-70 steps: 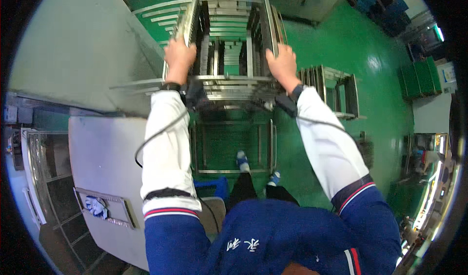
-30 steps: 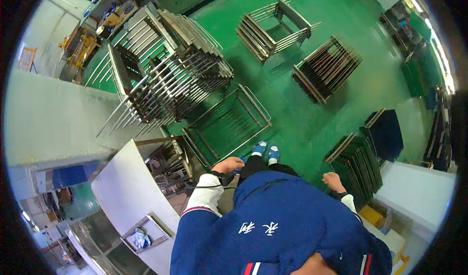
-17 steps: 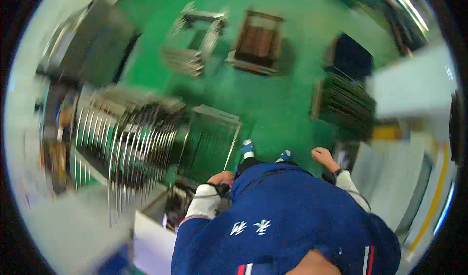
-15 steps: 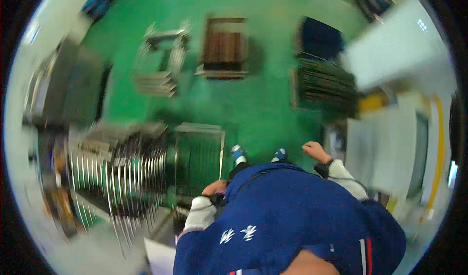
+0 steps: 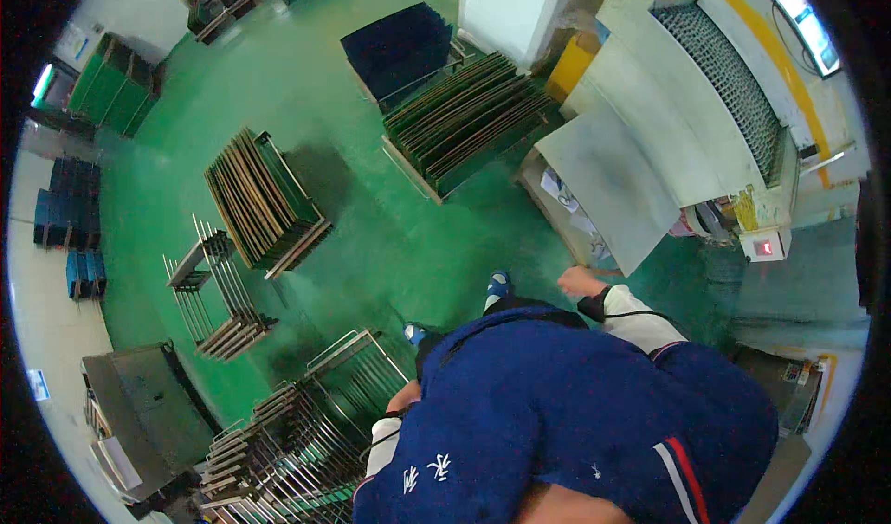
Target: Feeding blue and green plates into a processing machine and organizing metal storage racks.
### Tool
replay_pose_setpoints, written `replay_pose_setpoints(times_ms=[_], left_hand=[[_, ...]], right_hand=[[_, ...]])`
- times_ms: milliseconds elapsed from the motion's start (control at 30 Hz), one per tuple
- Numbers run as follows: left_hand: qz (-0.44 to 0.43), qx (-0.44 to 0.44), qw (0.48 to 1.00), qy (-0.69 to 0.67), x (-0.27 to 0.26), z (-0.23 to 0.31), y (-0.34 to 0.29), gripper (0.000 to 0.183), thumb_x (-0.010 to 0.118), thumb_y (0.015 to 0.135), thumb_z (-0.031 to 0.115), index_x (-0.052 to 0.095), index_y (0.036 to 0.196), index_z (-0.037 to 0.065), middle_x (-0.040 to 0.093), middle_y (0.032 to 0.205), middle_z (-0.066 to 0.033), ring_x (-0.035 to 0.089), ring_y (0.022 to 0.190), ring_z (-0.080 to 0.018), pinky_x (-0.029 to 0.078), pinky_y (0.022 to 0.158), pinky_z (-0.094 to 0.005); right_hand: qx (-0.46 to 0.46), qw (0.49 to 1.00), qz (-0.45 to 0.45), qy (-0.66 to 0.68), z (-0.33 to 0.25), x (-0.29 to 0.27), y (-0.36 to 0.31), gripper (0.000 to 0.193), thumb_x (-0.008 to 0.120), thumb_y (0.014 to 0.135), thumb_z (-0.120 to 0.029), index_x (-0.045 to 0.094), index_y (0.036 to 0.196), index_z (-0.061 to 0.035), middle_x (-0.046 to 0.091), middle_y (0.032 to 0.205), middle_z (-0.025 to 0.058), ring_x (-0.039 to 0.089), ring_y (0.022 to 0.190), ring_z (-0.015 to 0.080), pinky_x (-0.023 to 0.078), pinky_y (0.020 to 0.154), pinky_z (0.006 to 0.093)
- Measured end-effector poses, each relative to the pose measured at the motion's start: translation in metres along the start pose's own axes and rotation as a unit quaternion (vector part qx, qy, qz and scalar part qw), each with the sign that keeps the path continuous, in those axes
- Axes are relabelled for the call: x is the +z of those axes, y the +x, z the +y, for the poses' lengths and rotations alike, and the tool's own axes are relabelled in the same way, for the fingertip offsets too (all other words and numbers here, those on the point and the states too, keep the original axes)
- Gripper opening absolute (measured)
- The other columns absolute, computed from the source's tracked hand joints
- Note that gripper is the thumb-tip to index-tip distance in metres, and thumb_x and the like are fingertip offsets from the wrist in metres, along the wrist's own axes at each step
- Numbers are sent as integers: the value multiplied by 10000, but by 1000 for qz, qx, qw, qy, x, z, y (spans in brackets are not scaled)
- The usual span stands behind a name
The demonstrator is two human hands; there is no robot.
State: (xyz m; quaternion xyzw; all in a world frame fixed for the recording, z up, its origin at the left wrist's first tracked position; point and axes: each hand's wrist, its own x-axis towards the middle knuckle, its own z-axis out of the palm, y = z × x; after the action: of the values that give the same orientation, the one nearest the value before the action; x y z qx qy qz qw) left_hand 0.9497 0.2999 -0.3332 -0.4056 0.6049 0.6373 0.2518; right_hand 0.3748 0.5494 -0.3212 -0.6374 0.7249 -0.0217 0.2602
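Left hand [image 5: 404,397]: half hidden behind the jacket, low beside the torso; cannot tell how far open, nor whether holding anything. Close to the near right corner of the low metal frame; contact unclear.

Right hand [image 5: 580,281]: out from the body, fingers loosely curled; exact opening too small to judge, nothing seen in the grip. Just beside the lower corner of the grey panel [image 5: 613,181]; contact uncertain.

Low metal frame [image 5: 357,375]: on the green floor [image 5: 343,273], adjoining the right edge of the tubular rack stack [image 5: 278,454].

Open metal rack [image 5: 237,338]: standing on the floor, apart from both hands, beyond the far edge of the rack stack.

Brown-edged board rack [image 5: 264,199]: near the open rack's far right corner, filled with upright boards.

Green board rack [image 5: 469,120]: between the brown-edged board rack and the panel's left edge.

Step in hand: judged as moving between grips, feet set apart, no load visible.

Next move: probably calls for clear footing past rack corners; for gripping any rack, one palm on each opposite rail.
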Motion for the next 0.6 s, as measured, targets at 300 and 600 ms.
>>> replay_pose_setpoints(times_ms=[300,600], left_hand=[[22,8,997,67,21,73,39,495,583,843,369,566,1253,93,632,1156,-81,579,1055,-247,440,929,-390],[-122,-183,949,226,-41,201,88,463,591,844,351,565,1205,62,617,1138,-129,572,1033,-249,436,884,-392]], right_hand=[[448,747,19,491,78,-65,-47,266,572,859,-289,581,692,-83,547,612,3,490,462,132,367,408,271],[330,367,41,869,136,49,-63,183,555,788,-258,465,704,-123,433,603,6,465,540,187,345,461,367]])
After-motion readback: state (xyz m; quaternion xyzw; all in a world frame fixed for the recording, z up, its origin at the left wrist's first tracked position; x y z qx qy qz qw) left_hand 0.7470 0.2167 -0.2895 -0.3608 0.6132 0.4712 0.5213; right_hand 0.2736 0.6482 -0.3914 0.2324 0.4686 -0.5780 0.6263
